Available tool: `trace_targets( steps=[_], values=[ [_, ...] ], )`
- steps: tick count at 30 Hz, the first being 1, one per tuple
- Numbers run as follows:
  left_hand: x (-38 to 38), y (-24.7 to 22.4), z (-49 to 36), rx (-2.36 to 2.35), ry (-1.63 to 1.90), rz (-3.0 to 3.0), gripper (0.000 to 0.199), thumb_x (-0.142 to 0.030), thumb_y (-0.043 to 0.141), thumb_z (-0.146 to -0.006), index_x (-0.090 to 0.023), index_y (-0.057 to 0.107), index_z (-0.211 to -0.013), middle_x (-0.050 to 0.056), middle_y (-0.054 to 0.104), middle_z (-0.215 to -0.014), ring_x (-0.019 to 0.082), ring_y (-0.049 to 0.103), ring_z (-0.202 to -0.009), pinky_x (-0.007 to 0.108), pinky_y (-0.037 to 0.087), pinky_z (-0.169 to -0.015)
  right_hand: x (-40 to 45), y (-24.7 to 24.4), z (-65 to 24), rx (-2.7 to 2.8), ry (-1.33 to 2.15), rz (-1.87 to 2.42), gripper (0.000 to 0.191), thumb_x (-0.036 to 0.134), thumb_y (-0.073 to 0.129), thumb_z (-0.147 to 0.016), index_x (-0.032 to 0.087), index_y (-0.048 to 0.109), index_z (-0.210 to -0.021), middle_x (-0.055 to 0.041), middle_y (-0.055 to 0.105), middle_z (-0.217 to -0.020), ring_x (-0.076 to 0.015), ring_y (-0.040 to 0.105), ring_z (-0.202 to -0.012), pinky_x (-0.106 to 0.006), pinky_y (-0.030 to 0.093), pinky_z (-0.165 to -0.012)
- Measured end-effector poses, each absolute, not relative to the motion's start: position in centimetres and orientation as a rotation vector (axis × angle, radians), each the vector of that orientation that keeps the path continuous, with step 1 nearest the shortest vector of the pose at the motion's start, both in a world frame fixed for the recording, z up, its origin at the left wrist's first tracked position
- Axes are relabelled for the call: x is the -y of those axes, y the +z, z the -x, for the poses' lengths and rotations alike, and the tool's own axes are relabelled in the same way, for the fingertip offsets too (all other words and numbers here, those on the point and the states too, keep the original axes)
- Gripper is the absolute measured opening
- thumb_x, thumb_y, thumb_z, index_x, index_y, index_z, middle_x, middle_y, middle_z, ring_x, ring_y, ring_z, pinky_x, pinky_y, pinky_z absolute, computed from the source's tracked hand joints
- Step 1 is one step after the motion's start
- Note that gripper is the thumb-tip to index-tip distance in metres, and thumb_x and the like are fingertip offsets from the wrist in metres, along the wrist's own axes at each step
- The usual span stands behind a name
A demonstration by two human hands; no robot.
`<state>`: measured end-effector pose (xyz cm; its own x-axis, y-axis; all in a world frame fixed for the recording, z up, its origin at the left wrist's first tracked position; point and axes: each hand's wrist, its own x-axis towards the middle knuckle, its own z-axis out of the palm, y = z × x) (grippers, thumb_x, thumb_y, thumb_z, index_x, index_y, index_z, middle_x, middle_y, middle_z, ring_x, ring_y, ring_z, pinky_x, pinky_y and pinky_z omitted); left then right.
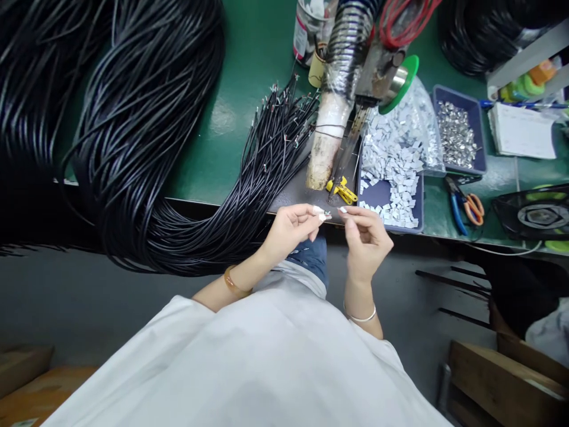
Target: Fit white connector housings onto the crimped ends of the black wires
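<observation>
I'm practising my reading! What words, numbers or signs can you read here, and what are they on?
No text can be read for sure.
Jar, top: its label is too small and blurred.
White paper pad, right: any writing is too faint.
Cardboard box, lower left: its sticker is cut off, unreadable.

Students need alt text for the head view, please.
A person's left hand pinches an item too small to identify, the right hand beside it. Black cables drape the green bench at left, a tray of pale pieces at right.

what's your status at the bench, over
Left hand pinching a tiny part. Right hand close by, grip unclear. Black cables lying left. Yellow tool just beyond hands, not blocking.
</observation>
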<state>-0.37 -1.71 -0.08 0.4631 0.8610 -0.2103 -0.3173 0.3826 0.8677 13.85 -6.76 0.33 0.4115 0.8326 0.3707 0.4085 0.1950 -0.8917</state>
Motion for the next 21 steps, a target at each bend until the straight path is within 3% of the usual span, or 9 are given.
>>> trace_targets(
  steps=[2,9,13,19,21],
  values=[
    [1.3,-0.1,0.4,-0.763,0.849,-0.811,0.029,-0.040,0.080,-0.070,-0.014,0.069,-0.077,-0.006,0.050,-0.048,0.003,0.034,-0.042,0.020,0.021,-0.042,6.8,0.5,-14.1,1.154,0.394,1.418,0.007,0.025,0.061,-0.090,0.025,0.068,-0.089,-0.0033,0.072,-0.097,-0.0188,0.072,-0.091,-0.039,0.063,-0.081],
    [0.8,0.0,0.0,-0.782,0.922,-0.885,0.017,-0.024,0.078,-0.065,-0.013,0.065,-0.066,-0.004,0.057,-0.058,0.005,0.045,-0.053,0.018,0.035,-0.054,7.3,1.1,-13.3,1.250,0.491,1.342,0.010,0.026,0.055,-0.094,0.026,0.064,-0.090,-0.0028,0.075,-0.096,-0.0179,0.074,-0.088,-0.036,0.064,-0.078],
    [0.7,-0.1,0.0,-0.785,0.931,-0.904,0.014,-0.021,0.074,-0.067,-0.013,0.063,-0.065,-0.007,0.049,-0.051,0.003,0.038,-0.049,0.017,0.029,-0.050,7.1,0.9,-13.5,1.172,0.551,1.350,0.008,0.024,0.062,-0.089,0.024,0.063,-0.082,-0.0016,0.075,-0.088,-0.0166,0.074,-0.079,-0.033,0.063,-0.072],
    [0.5,0.0,-0.1,-0.758,0.946,-0.914,0.015,-0.026,0.075,-0.070,-0.013,0.068,-0.067,-0.002,0.061,-0.061,0.006,0.047,-0.055,0.020,0.038,-0.055,6.7,0.4,-13.9,1.180,0.387,1.429,0.003,0.021,0.068,-0.086,0.024,0.066,-0.087,-0.0036,0.075,-0.095,-0.0175,0.074,-0.087,-0.034,0.062,-0.075],
    [0.4,0.1,-0.1,-0.739,0.964,-0.921,0.016,-0.028,0.076,-0.071,-0.013,0.070,-0.068,-0.003,0.057,-0.058,0.005,0.045,-0.053,0.020,0.039,-0.055,6.6,0.1,-13.8,1.275,0.359,1.406,0.008,0.018,0.066,-0.086,0.025,0.066,-0.090,-0.0041,0.076,-0.099,-0.0181,0.074,-0.090,-0.035,0.062,-0.079]
  ],
)
